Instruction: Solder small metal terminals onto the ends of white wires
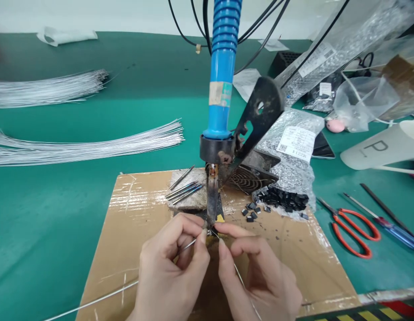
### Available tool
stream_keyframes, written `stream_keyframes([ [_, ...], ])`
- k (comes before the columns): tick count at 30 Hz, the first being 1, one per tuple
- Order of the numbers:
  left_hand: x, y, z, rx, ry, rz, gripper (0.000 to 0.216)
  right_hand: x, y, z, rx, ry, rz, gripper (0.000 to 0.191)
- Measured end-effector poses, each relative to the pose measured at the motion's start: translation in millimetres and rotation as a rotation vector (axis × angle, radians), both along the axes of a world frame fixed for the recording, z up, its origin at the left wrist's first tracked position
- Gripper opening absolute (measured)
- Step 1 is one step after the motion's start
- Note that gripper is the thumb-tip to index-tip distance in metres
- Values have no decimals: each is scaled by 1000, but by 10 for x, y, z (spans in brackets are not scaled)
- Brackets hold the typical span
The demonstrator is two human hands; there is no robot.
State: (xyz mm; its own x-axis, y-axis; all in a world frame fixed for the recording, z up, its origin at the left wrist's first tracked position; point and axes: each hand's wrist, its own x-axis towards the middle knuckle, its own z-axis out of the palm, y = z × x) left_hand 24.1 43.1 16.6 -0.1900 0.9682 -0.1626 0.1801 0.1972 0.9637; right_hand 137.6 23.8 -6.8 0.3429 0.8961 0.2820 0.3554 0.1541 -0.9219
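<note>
The left hand (pixel 175 263) pinches a white wire (pixel 120 290) and the right hand (pixel 256 272) a thin wire (pixel 240 277), both converging just below the tip of the soldering iron (pixel 217 118), where slipping could misalign them or, with heat, burn either hand.

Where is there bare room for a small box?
Bare green mat lies left of the cardboard, below the lower wire bundle, and between it and the upper bundle. Crowded: around the blue tool, left hand, right hand and black pieces.
</note>
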Motion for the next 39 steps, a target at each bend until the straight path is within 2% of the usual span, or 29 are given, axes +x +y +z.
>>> stream_keyframes([
  [13,-12,-6,-15,19,24,-11,13,-8,14,2,55,5,-17,16],
  [39,-32,12,-10,-4,3,-20,12,25,7,-11,51,-4,24,17],
])
